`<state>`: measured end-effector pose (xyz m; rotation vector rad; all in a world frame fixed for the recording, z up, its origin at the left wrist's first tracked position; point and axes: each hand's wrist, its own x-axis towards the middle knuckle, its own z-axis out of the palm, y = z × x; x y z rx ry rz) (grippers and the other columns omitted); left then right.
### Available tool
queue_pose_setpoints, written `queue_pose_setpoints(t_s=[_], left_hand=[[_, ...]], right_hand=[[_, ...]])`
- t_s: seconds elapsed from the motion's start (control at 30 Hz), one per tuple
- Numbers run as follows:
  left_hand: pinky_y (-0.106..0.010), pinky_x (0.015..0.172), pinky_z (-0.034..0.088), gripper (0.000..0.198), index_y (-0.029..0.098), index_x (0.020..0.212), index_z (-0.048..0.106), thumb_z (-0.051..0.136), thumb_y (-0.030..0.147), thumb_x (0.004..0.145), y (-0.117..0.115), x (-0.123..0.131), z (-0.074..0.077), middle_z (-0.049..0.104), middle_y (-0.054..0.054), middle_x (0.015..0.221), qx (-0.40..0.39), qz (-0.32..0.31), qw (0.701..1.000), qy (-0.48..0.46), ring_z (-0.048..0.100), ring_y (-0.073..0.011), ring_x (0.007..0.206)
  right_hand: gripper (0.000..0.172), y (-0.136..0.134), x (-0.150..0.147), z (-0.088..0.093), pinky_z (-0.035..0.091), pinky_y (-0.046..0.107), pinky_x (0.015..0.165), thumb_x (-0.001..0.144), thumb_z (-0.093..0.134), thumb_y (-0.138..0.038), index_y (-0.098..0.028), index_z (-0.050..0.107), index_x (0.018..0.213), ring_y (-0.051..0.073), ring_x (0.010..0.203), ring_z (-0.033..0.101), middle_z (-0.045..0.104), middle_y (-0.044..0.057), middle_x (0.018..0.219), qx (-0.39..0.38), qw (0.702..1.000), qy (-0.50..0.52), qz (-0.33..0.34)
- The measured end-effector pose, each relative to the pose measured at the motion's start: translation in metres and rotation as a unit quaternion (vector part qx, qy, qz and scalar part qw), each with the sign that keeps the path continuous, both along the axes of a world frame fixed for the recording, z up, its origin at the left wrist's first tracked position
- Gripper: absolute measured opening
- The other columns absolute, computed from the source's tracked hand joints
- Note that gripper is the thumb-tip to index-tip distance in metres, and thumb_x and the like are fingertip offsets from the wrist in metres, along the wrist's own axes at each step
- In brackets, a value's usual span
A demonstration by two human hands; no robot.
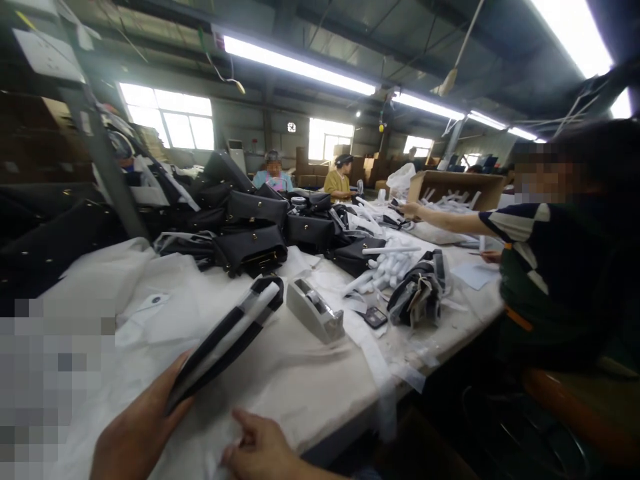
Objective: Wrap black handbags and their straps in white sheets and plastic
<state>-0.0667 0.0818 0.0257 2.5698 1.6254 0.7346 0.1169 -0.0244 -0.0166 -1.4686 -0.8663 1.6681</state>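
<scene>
My left hand (143,417) is closed round the lower end of a long black strap (220,347), which slants up to the right and has a white roll (263,301) along its middle. Below and to the right of the strap, my right hand (263,443) is near the table's front edge with its index finger stretched out and the others curled; a bit of white shows by its fingertips, too blurred to tell what it is. A grey tape dispenser (315,312) stands on the pale table (310,393) just beyond the strap's far end.
Black bags (257,243) are heaped across the table's back. White rolls (393,267), a wrapped black bundle (417,293) and a dark phone-like object (374,317) lie to the right. A cardboard box (455,187) stands behind. A person (560,267) reaches over from the right.
</scene>
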Motion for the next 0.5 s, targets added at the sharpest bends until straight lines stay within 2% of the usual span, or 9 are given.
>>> queue_pose_setpoints(t_s=[0.1,0.17,0.23,0.33,0.43,0.5], left_hand=[[-0.026,0.076,0.059,0.052,0.030,0.149,0.038,0.042,0.040,0.097,0.000,-0.004,0.006,0.064,-0.002,0.140,-0.028,0.008,0.999,0.023,0.074,-0.0245,0.103],[-0.025,0.079,0.058,0.053,0.033,0.150,0.034,0.044,0.038,0.099,-0.001,-0.005,0.007,0.062,0.000,0.142,-0.033,0.014,0.999,0.019,0.073,-0.0234,0.107],[-0.025,0.082,0.057,0.053,0.034,0.150,0.033,0.045,0.036,0.099,-0.003,-0.004,0.007,0.062,0.001,0.143,-0.031,0.016,0.999,0.007,0.071,-0.0223,0.111],[-0.025,0.084,0.057,0.054,0.035,0.150,0.033,0.048,0.033,0.098,-0.004,-0.003,0.008,0.061,0.002,0.143,-0.025,0.013,1.000,-0.005,0.069,-0.0216,0.115],[-0.026,0.086,0.057,0.055,0.035,0.150,0.034,0.050,0.030,0.097,-0.005,-0.002,0.012,0.062,0.003,0.142,-0.027,0.011,0.999,-0.014,0.068,-0.0218,0.116],[-0.027,0.088,0.057,0.056,0.034,0.150,0.034,0.051,0.027,0.096,-0.005,-0.002,0.015,0.062,0.002,0.142,-0.023,0.013,0.999,-0.021,0.068,-0.0224,0.117]], right_hand=[[0.075,0.012,-0.013,0.018,0.047,0.023,0.046,0.076,0.076,-0.034,-0.016,0.051,0.144,0.015,0.043,0.057,0.059,-0.005,0.053,0.063,0.982,-0.085,0.158],[0.073,0.012,-0.004,0.027,0.049,0.023,0.050,0.080,0.074,-0.037,-0.023,0.050,0.147,0.017,0.051,0.064,0.064,-0.003,0.059,0.145,0.954,-0.160,0.209],[0.067,0.008,0.013,0.032,0.053,0.027,0.061,0.084,0.071,-0.041,-0.029,0.051,0.146,0.022,0.065,0.070,0.071,0.001,0.070,0.217,0.919,-0.272,0.187],[0.040,0.009,0.038,0.033,0.055,0.034,0.078,0.093,0.061,-0.032,-0.025,0.064,0.132,0.026,0.085,0.072,0.075,0.009,0.094,0.294,0.835,-0.445,0.137],[0.032,0.027,0.053,0.030,0.051,0.034,0.096,0.096,0.055,-0.022,-0.021,0.067,0.126,0.025,0.110,0.065,0.069,0.012,0.121,0.367,0.774,-0.489,0.165],[0.037,0.045,0.055,0.027,0.041,0.043,0.110,0.093,0.064,-0.030,-0.022,0.063,0.130,0.029,0.129,0.053,0.057,0.012,0.141,0.396,0.757,-0.481,0.196]])
